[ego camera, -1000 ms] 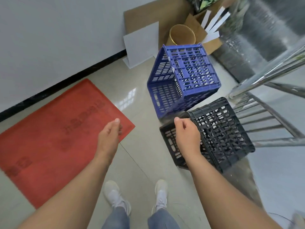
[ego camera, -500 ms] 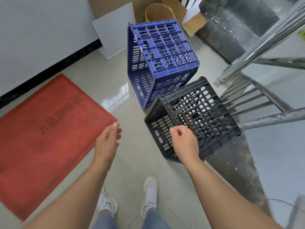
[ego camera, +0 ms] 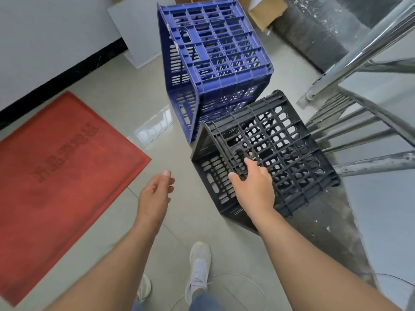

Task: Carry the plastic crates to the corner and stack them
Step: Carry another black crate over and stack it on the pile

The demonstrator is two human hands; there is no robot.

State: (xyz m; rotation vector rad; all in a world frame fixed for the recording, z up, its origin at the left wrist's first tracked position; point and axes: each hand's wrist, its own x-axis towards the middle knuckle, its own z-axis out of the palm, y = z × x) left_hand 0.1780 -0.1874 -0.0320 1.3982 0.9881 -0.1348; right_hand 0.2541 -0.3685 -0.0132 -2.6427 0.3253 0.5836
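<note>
A black plastic crate [ego camera: 283, 144] stands upside down on the tiled floor, its slotted base facing up. Behind it a taller blue plastic crate [ego camera: 215, 48] also stands base up, touching the black one. My right hand [ego camera: 253, 187] rests on the near left top edge of the black crate with fingers spread, not gripping it. My left hand [ego camera: 156, 194] hovers over the floor to the left of the black crate, fingers loosely apart and holding nothing.
A red doormat [ego camera: 56, 171] lies on the floor at left. A steel stair railing [ego camera: 359, 50] and its bars stand close at right. White boards [ego camera: 134, 34] and cardboard [ego camera: 267, 12] lean against the wall behind the blue crate. My shoes [ego camera: 199, 265] are below.
The view has drawn closer to the crates. My right hand was closed over the black crate's near edge and now lies on it with fingers spread. The left hand stays open beside it.
</note>
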